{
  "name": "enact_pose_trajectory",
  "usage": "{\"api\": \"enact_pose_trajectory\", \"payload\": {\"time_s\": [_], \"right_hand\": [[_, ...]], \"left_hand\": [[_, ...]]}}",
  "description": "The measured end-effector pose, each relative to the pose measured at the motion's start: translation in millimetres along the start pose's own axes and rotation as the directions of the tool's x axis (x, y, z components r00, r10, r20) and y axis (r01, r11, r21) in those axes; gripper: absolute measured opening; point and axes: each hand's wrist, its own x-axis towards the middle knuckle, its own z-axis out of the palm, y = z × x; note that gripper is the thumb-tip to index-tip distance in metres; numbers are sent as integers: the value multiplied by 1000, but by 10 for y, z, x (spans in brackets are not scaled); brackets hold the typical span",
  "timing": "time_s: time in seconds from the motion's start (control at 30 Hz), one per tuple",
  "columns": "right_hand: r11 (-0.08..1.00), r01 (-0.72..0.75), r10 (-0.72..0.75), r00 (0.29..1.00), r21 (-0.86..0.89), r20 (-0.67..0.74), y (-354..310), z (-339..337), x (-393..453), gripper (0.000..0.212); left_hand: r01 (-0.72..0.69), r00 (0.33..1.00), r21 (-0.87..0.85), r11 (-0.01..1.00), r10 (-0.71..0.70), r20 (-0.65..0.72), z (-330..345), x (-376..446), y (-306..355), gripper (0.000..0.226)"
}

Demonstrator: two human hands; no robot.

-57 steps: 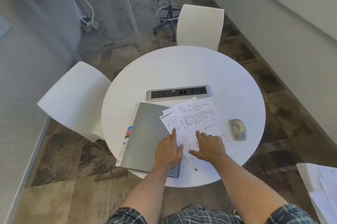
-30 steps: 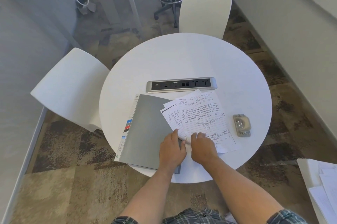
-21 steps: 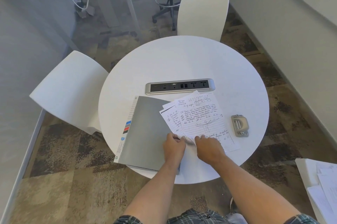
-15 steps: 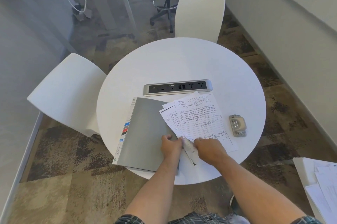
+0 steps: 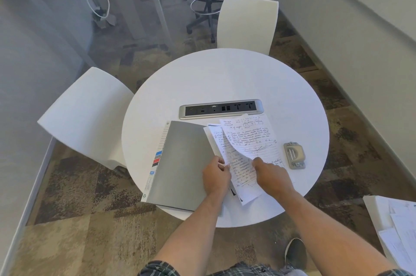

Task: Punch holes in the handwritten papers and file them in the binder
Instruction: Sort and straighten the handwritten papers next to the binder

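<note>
A closed grey binder (image 5: 182, 165) lies on the left part of the round white table (image 5: 225, 75). Several handwritten papers (image 5: 249, 138) overlap its right edge. My left hand (image 5: 216, 176) pinches the near left edge of a lower sheet (image 5: 240, 174) and lifts it. My right hand (image 5: 270, 174) grips the curled near corner of the top sheet. A small grey hole punch (image 5: 294, 155) sits on the table to the right of the papers, apart from both hands.
A silver power-socket strip (image 5: 220, 108) is set in the table just beyond the papers. White chairs stand at the left (image 5: 85, 116) and the far side (image 5: 246, 21). A stack of paper (image 5: 398, 228) lies at the lower right. My shoe (image 5: 295, 251) shows under the table edge.
Both hands went from resting flat on the papers to pinching their near edges. The sheets' near corners now lift and curl off the table.
</note>
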Motion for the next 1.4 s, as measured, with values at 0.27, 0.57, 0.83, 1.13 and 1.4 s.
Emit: {"api": "enact_pose_trajectory", "payload": {"time_s": [0.27,0.57,0.83,1.13,1.4], "right_hand": [[977,195,-189,979,90,-74,-68,-42,-44,12],[935,355,-353,928,10,121,-132,74,-56,51],[975,218,-218,976,30,-23,-302,69,-1,60],[998,-20,26,995,-67,95,-427,123,190,30],[999,-27,32,989,-34,144,-361,208,194,36]], "left_hand": [[18,992,-81,997,-8,123,88,97,32,2],[308,951,-412,858,-260,170,124,313,73,22],[257,961,-240,936,-223,160,189,331,25,8],[300,952,-104,948,-291,94,218,344,67,25],[434,893,-138,890,-405,196,315,276,279,24]]}}
